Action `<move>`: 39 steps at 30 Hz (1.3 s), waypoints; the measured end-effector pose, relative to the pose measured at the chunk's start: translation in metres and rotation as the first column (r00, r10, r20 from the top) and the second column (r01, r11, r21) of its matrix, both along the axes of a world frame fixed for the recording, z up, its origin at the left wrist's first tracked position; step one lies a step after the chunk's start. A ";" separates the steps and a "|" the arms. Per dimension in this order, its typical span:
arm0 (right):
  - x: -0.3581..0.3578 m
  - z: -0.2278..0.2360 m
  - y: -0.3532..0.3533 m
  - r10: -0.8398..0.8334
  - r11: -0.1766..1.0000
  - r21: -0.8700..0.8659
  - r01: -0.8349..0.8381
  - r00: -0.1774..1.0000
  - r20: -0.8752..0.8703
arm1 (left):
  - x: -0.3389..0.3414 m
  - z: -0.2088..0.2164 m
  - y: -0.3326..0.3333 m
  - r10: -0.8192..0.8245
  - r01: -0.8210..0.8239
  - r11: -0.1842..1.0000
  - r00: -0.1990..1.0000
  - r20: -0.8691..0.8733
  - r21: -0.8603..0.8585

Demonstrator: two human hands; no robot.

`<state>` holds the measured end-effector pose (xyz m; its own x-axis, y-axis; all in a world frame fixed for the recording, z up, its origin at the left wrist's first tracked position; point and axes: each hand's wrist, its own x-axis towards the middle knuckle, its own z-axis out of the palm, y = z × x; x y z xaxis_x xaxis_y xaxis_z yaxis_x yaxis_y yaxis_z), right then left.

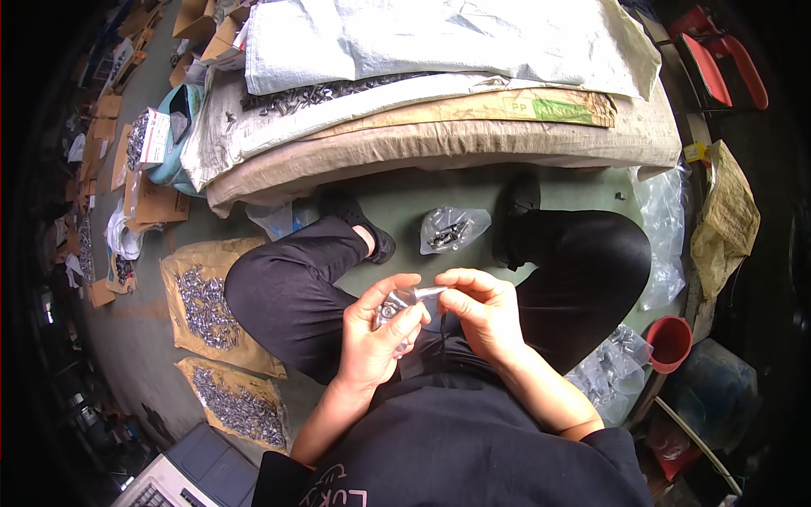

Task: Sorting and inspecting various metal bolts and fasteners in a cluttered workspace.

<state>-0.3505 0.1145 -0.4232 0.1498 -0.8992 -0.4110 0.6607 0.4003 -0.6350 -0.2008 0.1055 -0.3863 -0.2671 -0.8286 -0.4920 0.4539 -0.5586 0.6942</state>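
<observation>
Above my lap both hands meet, with the fingertips close together. My left hand (369, 342) is closed around several small shiny metal parts (390, 310), partly covered by its fingers. Between the two hands lies a silvery, tube-like metal part (430, 292); my right hand (488, 314) pinches its right end with thumb and fingers. Its left end touches my left fingertips. Just beyond the hands, a clear plastic bag (475, 221) with dark and shiny metal pieces rests on the floor between my feet.
Brown sheets (177, 269) heaped with small metal parts lie at the left. A cloth-covered work surface (439, 144) stands ahead, with metal parts under white sacking (456, 38). At the right are filled clear bags (604, 372), a red bucket (669, 342) and a red chair (705, 72).
</observation>
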 end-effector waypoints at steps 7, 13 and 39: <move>0.000 -0.002 -0.002 -0.079 0.989 -0.133 0.067 0.993 -0.084 | 0.001 -0.001 0.000 0.026 -0.026 0.999 1.000 -0.009 0.030; -0.011 -0.003 -0.009 0.016 1.000 -0.008 -0.014 0.925 0.379 | 0.004 -0.005 0.002 0.021 -0.021 0.999 1.000 -0.008 0.028; -0.002 -0.004 -0.006 0.050 0.996 -0.084 -0.039 0.989 0.136 | 0.019 -0.007 0.002 0.052 0.021 0.965 0.962 -0.269 0.262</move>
<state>-0.3520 0.1089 -0.4275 0.2406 -0.9198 -0.3100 0.7270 0.3824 -0.5703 -0.1817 0.1077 -0.3937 -0.4087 -0.6863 -0.6016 0.6143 -0.6944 0.3749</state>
